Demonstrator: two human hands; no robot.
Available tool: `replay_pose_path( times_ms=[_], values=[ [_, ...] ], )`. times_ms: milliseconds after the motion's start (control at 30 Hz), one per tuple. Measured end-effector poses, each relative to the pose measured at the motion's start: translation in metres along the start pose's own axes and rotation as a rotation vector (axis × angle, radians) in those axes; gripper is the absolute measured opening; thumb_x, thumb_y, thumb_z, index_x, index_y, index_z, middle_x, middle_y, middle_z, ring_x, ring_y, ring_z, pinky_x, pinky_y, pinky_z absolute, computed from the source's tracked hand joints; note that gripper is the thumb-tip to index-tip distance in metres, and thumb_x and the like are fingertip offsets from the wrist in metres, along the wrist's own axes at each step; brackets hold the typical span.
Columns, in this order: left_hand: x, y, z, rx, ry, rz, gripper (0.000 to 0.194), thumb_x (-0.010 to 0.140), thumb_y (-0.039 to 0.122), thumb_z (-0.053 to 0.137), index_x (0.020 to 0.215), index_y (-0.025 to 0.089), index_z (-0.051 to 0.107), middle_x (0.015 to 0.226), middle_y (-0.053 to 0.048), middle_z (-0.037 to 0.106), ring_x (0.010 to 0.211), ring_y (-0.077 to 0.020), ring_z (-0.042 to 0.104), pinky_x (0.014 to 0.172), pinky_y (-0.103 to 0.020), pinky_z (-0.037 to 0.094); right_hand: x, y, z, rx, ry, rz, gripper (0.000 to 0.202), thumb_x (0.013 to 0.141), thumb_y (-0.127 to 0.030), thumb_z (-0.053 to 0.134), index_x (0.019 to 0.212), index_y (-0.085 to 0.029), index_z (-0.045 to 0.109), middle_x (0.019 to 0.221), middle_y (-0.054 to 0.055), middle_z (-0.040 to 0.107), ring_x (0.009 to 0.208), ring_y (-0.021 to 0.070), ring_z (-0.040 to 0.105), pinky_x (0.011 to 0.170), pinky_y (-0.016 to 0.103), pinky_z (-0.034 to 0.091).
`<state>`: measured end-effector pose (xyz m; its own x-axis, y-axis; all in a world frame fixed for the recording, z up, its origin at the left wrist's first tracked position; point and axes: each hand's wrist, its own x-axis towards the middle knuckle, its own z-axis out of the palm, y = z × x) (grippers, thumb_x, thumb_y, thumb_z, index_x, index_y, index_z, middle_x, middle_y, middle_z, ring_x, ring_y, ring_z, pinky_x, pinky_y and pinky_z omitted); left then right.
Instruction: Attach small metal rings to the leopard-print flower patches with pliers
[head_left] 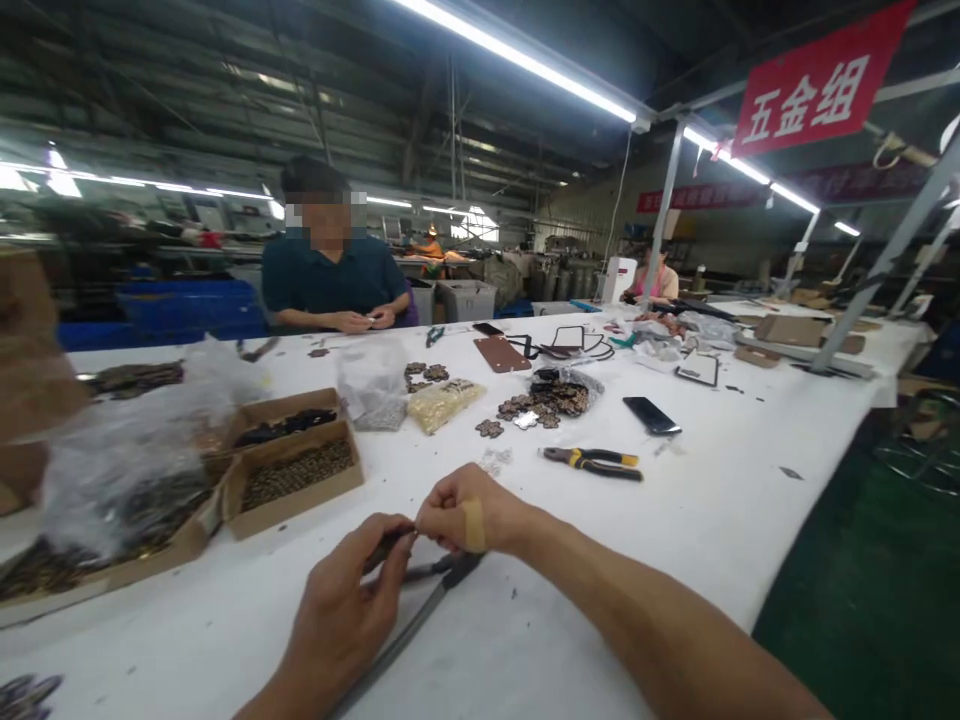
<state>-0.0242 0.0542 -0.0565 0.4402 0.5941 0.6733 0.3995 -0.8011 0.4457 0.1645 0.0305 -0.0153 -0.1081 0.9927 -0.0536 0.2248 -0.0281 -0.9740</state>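
My left hand [345,590] is closed, pinching a small dark piece [385,549] between thumb and fingers. Fingertip to fingertip with it, my right hand [465,510] is closed in a pinch; what lies in its fingers is too small to make out. A tan bandage [474,525] is wrapped near the right thumb's base. Beneath both hands runs a long dark grey strip [412,628], partly hidden by them, on the white tabletop [480,660]. Just beyond the right hand lie small clear bits [495,461] and yellow-and-black pliers [592,461].
Cardboard boxes of small metal parts [300,475] stand left, beside a plastic bag [135,470]. Farther back are a yellowish packet [444,404], flower-shaped pieces [536,402], a phone [651,415] and a brown panel [502,353]. A person [334,270] sits across the table.
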Motion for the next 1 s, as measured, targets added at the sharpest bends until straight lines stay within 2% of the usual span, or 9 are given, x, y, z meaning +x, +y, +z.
replay_pose_path(
  times_ms=[133, 233, 367, 467, 567, 767, 900, 1000],
  values=[
    [-0.002, -0.006, 0.003, 0.183, 0.034, 0.160, 0.012, 0.094, 0.028, 0.056, 0.102, 0.022, 0.062, 0.086, -0.002, 0.068, 0.071, -0.0168, 0.062, 0.068, -0.029, 0.048, 0.001, 0.004, -0.001, -0.120, 0.017, -0.071, 0.010, 0.068, -0.023, 0.064, 0.062, -0.015, 0.061, 0.051, -0.005, 0.052, 0.050, 0.0080, 0.045, 0.044, 0.018, 0.029],
    [-0.005, -0.006, 0.002, 0.233, 0.047, 0.190, 0.012, 0.094, 0.023, 0.055, 0.104, 0.021, 0.061, 0.088, -0.004, 0.068, 0.072, -0.0175, 0.061, 0.068, -0.030, 0.047, 0.002, 0.006, 0.006, -0.166, 0.046, -0.072, 0.011, 0.068, -0.022, 0.063, 0.061, -0.015, 0.059, 0.052, -0.006, 0.050, 0.051, 0.0073, 0.043, 0.044, 0.018, 0.028],
    [-0.015, 0.007, -0.003, 0.252, 0.026, 0.180, 0.011, 0.095, 0.017, 0.050, 0.098, 0.019, 0.060, 0.084, -0.006, 0.066, 0.073, -0.0180, 0.059, 0.069, -0.032, 0.045, -0.005, 0.008, 0.021, -0.137, 0.106, -0.080, 0.017, 0.071, -0.025, 0.061, 0.059, -0.016, 0.055, 0.047, -0.006, 0.046, 0.046, 0.0073, 0.040, 0.042, 0.020, 0.026],
    [-0.021, 0.014, -0.005, 0.298, -0.016, 0.175, 0.013, 0.095, 0.015, 0.046, 0.093, 0.018, 0.059, 0.081, -0.006, 0.064, 0.072, -0.0185, 0.057, 0.068, -0.033, 0.042, -0.009, 0.014, 0.024, -0.076, 0.048, -0.013, 0.020, 0.075, -0.029, 0.058, 0.060, -0.018, 0.055, 0.042, -0.005, 0.048, 0.039, 0.0087, 0.042, 0.040, 0.021, 0.028],
    [-0.025, 0.015, -0.004, 0.347, -0.024, 0.185, 0.014, 0.095, 0.015, 0.046, 0.090, 0.018, 0.058, 0.078, -0.006, 0.062, 0.070, -0.0186, 0.056, 0.066, -0.033, 0.040, -0.011, 0.020, 0.022, -0.034, -0.019, -0.016, 0.017, 0.076, -0.030, 0.059, 0.064, -0.017, 0.059, 0.042, -0.005, 0.051, 0.037, 0.0096, 0.044, 0.040, 0.021, 0.031],
    [-0.031, 0.016, 0.003, 0.311, -0.024, 0.191, 0.013, 0.093, 0.015, 0.046, 0.089, 0.018, 0.058, 0.079, -0.006, 0.062, 0.070, -0.0181, 0.056, 0.066, -0.033, 0.039, -0.020, 0.025, 0.018, -0.063, 0.000, -0.010, 0.015, 0.075, -0.027, 0.062, 0.066, -0.016, 0.061, 0.045, -0.003, 0.054, 0.038, 0.0091, 0.045, 0.041, 0.021, 0.034],
    [-0.035, 0.014, 0.007, 0.258, -0.006, 0.121, 0.014, 0.094, 0.018, 0.047, 0.092, 0.018, 0.060, 0.080, -0.006, 0.063, 0.071, -0.0182, 0.057, 0.067, -0.033, 0.041, -0.023, 0.025, 0.013, -0.048, -0.040, -0.037, 0.017, 0.076, -0.030, 0.066, 0.068, -0.015, 0.063, 0.051, -0.001, 0.058, 0.043, 0.0094, 0.048, 0.044, 0.021, 0.037],
    [-0.038, 0.012, 0.007, 0.216, 0.016, 0.069, 0.013, 0.095, 0.019, 0.047, 0.096, 0.018, 0.061, 0.081, -0.005, 0.065, 0.072, -0.0175, 0.058, 0.068, -0.032, 0.042, -0.022, 0.025, 0.001, -0.047, -0.049, -0.066, 0.019, 0.076, -0.034, 0.070, 0.074, -0.015, 0.065, 0.056, 0.000, 0.061, 0.047, 0.0110, 0.051, 0.048, 0.023, 0.042]
  ],
)
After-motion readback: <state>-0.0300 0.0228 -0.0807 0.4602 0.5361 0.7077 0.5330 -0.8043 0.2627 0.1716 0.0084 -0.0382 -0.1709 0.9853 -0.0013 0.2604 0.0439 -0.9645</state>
